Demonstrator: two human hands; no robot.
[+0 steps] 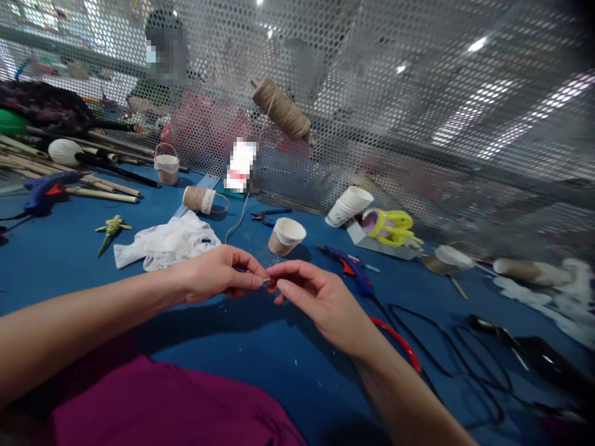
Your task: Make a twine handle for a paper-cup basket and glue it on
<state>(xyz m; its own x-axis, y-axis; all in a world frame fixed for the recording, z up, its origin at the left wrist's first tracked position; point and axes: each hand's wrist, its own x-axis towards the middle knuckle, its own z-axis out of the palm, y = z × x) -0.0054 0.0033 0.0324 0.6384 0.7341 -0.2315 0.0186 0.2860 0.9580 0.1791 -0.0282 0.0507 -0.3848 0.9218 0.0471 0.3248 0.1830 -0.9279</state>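
Note:
My left hand (218, 272) pinches a small tan piece (266, 280) between thumb and fingertips. The piece is too small to tell its kind. From the other side, my right hand (316, 294) meets it with curled fingers closed about its end; the exact contact is partly hidden. Just beyond the hands stands a paper cup (287, 235) wrapped in brown burlap with a white upper band. White lace fabric (174, 241) lies bunched behind my left wrist. Near my right hand rests a blue glue gun (351, 267) with a red trigger.
At the back are small burlap baskets (166, 168), pliers (267, 217), stacked cups (348, 205) and yellow-handled scissors (395, 226). Black cables (441, 337) loop at right. Another glue gun (44, 192) and sticks (106, 189) lie left. A twine spool (281, 110) hangs on the mesh.

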